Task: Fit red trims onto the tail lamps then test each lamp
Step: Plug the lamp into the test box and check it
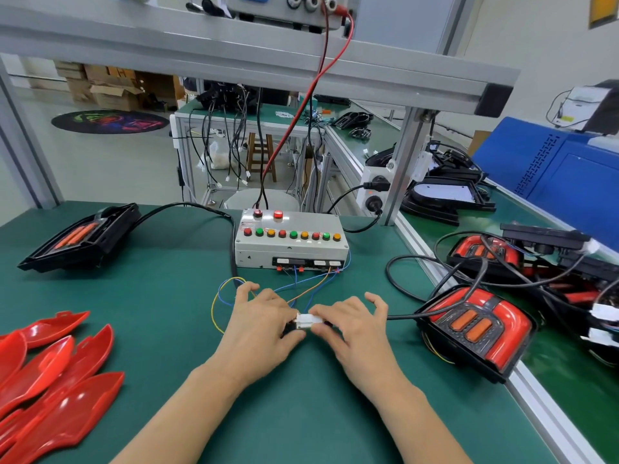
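Head view is showing the testing step in hand: both hands are meeting over the green table (160,296), just in front of the grey test box (290,242) with its row of coloured buttons. The left hand (259,324) is pinching one side of a white plug (305,321) with thumb and forefinger, its other fingers lifting loosely. The right hand (351,326) is pinching the other side, its remaining fingers spreading upward. The plug is sitting between the fingertips, and whether its two halves are fully seated I cannot tell.

A black cable is running from the right hand to the tail lamp (475,329) lying near the table's right edge, already wearing its red trim. Thin coloured wires are leading from the left hand back to the box.

Judging from this, the next move is calling for pushing the halves squarely together, then pressing buttons on the box and watching the lamp.

Loose red trims (57,373) are lying in a heap at the left, and another lamp (82,237) is resting at the far left.
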